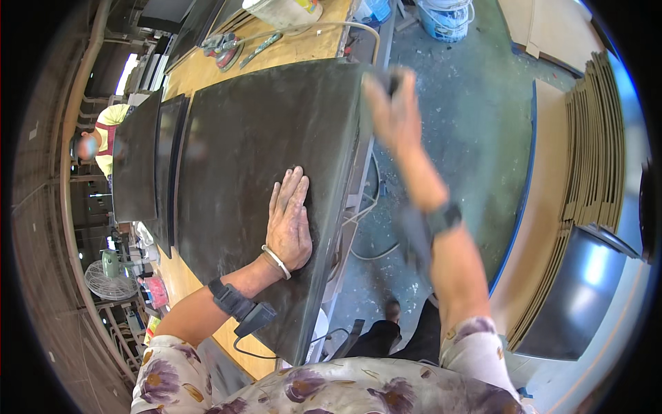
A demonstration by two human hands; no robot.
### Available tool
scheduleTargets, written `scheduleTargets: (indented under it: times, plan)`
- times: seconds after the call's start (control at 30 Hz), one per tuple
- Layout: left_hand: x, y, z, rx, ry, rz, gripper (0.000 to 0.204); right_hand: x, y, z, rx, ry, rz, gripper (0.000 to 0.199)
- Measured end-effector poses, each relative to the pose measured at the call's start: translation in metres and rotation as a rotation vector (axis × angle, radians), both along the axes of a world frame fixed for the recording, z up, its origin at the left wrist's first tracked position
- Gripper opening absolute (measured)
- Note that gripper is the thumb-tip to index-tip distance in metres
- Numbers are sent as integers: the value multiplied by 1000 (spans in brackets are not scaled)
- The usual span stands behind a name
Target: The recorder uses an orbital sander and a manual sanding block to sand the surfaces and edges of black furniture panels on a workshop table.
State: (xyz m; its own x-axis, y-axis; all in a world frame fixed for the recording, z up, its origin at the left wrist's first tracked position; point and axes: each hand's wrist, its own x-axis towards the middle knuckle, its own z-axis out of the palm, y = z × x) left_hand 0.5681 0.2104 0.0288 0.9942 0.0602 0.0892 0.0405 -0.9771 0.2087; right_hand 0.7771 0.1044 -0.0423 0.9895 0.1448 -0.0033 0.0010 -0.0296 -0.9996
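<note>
A large dark panel (234, 138) with a smooth, faintly dusty face lies on the wooden workbench. My left hand (289, 231) rests flat on it near its right edge, fingers stretched out and holding nothing. At the far right corner of the panel is my right hand (398, 114), smeared by motion. Its thumb and fingers close round a small dark thing that I cannot make out, right beside the panel's edge. Straps with small devices sit on both my forearms.
More dark panels (138, 162) stand left of the large one, near a person (107, 141). A sander (224, 52) and a white bucket (283, 10) are on the far bench. Cables (372, 200) hang at right. Stacked brown sheets (593, 145) and a blue bucket (445, 21) stand beyond.
</note>
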Motion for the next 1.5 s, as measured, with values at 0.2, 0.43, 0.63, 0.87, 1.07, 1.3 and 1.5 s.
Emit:
scheduleTargets:
  times: [0.2, 0.43, 0.63, 0.87, 1.07, 1.3, 1.5]
  plan:
    - [3, -1, 5, -1, 7, -7, 52, -45, -11, 13, 63, 31, 25, 64]
    - [1, -2, 5, -9, 19, -44, 54, -38, 5, -26, 232, 27, 33, 61]
    - [11, 4, 11, -26, 58, -195, 61, -27, -15, 18, 88, 68, 7, 61]
    - [15, 8, 11, -40, 52, -257, 61, -30, -10, 10, 145, 59, 55, 58]
    - [16, 6, 12, -40, 57, -247, 60, -40, -21, 29, -5, 96, 111, 60]
    - [14, 8, 12, -58, 74, -237, 61, -11, 6, -26, 170, -1, 61, 64]
    - [18, 6, 13, -46, 67, -240, 62, 4, 5, 0, 385, 152, 30, 60]
